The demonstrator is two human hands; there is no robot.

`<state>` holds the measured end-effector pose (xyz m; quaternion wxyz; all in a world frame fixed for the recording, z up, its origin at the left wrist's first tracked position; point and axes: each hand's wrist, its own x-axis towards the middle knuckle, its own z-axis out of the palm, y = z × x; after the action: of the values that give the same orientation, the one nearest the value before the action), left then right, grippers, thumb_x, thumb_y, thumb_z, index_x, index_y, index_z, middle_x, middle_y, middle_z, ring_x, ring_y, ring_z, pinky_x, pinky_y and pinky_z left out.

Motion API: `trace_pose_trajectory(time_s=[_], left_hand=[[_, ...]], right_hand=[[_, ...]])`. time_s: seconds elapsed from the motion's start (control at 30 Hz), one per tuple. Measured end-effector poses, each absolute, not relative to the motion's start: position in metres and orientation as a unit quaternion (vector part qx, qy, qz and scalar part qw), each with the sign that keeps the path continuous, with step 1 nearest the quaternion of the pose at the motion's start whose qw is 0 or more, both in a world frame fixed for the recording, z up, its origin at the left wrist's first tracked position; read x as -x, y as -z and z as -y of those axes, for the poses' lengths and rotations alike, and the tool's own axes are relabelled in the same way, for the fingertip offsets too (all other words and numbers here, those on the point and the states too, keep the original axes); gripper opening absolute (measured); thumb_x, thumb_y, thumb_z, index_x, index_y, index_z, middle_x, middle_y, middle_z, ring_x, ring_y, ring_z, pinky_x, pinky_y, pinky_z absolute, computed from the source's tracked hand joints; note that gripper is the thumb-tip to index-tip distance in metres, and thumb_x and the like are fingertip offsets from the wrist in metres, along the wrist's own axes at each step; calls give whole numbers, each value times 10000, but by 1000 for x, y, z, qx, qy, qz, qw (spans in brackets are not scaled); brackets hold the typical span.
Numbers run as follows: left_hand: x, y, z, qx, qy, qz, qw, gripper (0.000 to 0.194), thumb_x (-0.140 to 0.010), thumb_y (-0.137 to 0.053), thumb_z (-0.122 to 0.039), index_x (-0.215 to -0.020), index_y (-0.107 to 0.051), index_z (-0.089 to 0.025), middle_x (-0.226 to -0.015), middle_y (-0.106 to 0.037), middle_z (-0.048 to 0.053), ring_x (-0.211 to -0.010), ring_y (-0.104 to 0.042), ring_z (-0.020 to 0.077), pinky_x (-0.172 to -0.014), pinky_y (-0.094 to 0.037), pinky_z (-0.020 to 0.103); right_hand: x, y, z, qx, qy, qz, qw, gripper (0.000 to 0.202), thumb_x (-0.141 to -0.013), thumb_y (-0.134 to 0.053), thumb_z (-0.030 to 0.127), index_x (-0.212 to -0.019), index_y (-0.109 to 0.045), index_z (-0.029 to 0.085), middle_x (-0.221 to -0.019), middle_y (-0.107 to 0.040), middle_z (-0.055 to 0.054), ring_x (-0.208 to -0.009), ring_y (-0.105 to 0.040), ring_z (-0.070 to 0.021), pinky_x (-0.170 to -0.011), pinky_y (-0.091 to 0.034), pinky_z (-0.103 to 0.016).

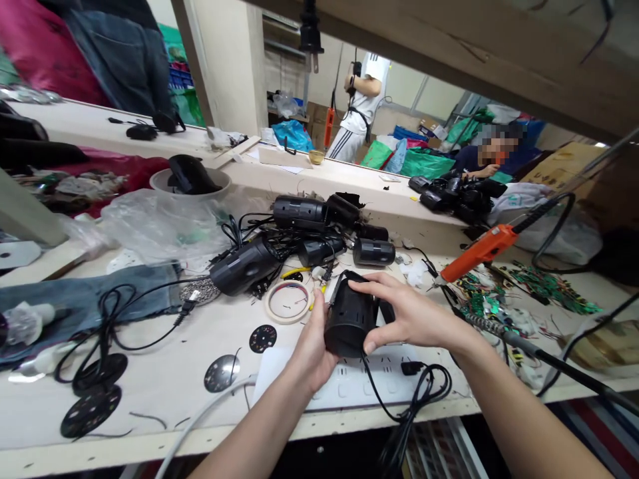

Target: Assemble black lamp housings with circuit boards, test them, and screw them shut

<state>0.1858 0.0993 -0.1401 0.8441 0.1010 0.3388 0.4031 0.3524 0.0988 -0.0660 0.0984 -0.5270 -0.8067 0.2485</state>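
A black cylindrical housing (351, 318) is held tilted between both hands above a white power strip (329, 392). My left hand (315, 342) wraps its left side and underside, thumb up along the edge. The fingers of my right hand (399, 313) lie over its top and right side, with the thumb near its lower rim. A black cord (424, 392) runs down from the housing and lies bundled at the table's front edge. Just behind the left hand is a roll of tape (287, 301).
Several black cylinders (244, 265) with cords lie behind the hands. An orange-handled tool (479, 253) hangs at the right over green circuit boards (554, 287). Black perforated discs (91, 410) and a denim cloth (90, 309) are at the left. People are beyond the ledge.
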Motion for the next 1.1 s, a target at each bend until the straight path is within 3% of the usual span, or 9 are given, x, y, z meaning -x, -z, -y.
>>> trace_pose_trajectory(time_s=[0.23,0.4,0.5,0.6,0.7,0.77,0.83,0.93,1.1], left_hand=[[-186,137,-100,-108,-402,-323,850,614,-896,-425,-618,-1238,-591,-136,-1100,-705,153,-972,-681,268,-766,-571,332],[-184,137,-95,-155,-417,-336,830,458,-785,-715,-401,-1189,-622,-205,-1120,-709,82,-1073,-643,265,-871,-541,323],[-180,137,-92,-243,-419,-315,816,635,-602,-850,-259,-1189,-618,-198,-1134,-704,78,-1139,-602,294,-914,-517,323],[-176,133,-90,-301,-438,-313,787,801,-518,-863,-231,-1260,-564,-201,-1150,-697,87,-1138,-594,329,-881,-526,348],[-175,128,-87,-350,-448,-330,753,869,-438,-874,-234,-1247,-562,-169,-1117,-706,109,-1092,-615,360,-888,-518,381],[-177,125,-82,-391,-456,-346,721,864,-383,-891,-235,-1190,-594,-157,-1097,-710,112,-1094,-614,372,-935,-499,399],[-180,123,-75,-428,-469,-357,685,832,-342,-901,-214,-1127,-628,-169,-1106,-705,102,-1121,-600,373,-977,-481,404],[-185,124,-63,-458,-472,-363,661,798,-318,-886,-163,-1084,-663,-193,-1128,-697,94,-1129,-594,377,-983,-488,411],[-186,128,-52,-473,-458,-388,645,818,-286,-857,-121,-1079,-683,-213,-1142,-701,106,-1177,-554,422,-965,-510,436]], right_hand=[[-354,66,-102,507,-252,818,102,899,-595,-880,445,-1382,-498,239,-1381,-447,-124,-1296,-445,-285,-1109,-347,-449],[-341,55,-87,513,-179,833,104,959,-538,-904,445,-1386,-495,262,-1431,-369,-146,-1352,-341,-334,-1095,-350,-504],[-335,45,-70,493,-128,850,135,933,-547,-914,386,-1375,-498,273,-1468,-321,-141,-1385,-270,-319,-1099,-352,-484],[-335,40,-55,472,-140,845,206,934,-585,-903,338,-1402,-455,290,-1501,-302,-107,-1416,-225,-278,-1144,-291,-456],[-339,48,-44,538,-215,739,344,1001,-635,-870,348,-1474,-328,282,-1488,-342,-94,-1387,-313,-250,-1140,-309,-434],[-339,57,-37,595,-272,641,402,1062,-599,-881,320,-1485,-301,252,-1458,-392,-106,-1337,-394,-261,-1116,-347,-439],[-337,65,-31,624,-307,584,418,1062,-517,-905,272,-1441,-385,231,-1408,-455,-104,-1281,-454,-278,-1097,-369,-442],[-331,73,-19,623,-295,566,453,905,-435,-914,226,-1269,-562,228,-1255,-569,-68,-1155,-547,-275,-1033,-432,-407],[-332,77,-1,566,-262,595,506,865,-342,-944,261,-1147,-628,239,-1082,-630,-30,-1006,-613,-253,-922,-496,-335]])
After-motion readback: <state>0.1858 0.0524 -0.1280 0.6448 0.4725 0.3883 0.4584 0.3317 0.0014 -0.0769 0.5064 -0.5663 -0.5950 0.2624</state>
